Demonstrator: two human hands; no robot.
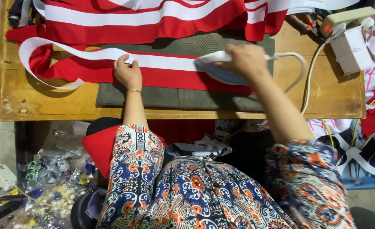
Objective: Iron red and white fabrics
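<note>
Wooden worktable (pixel 34 101), worn and scuffed, spans the view from above; a grey-green padded mat (pixel 170 97) with a woven zigzag texture lies at its centre as a pressing surface. Across the mat runs a red fabric strip (pixel 166 78) with a white band (pixel 162 62) along it, the band lying flat where it crosses the mat and looping loose off the left edge. Right hand (pixel 246 60) is closed around the handle of a white electric iron (pixel 221 70), soleplate down on the strip, nose pointing left; its white cord (pixel 304 80) arcs to the right toward a power strip (pixel 344 18) at the table's far corner. Left hand (pixel 128 73) lies flat, fingers together and pressed on the white band just ahead of the iron's nose, apparently to keep the cloth taut and aligned; a thin bracelet sits at the wrist. More red-and-white striped cloth (pixel 145 19) is heaped at the far edge, folded and soft. A small white box (pixel 352 48) stands near the power strip. Below the table, clear bags of small beads (pixel 56 191) lie on the floor, left.
</note>
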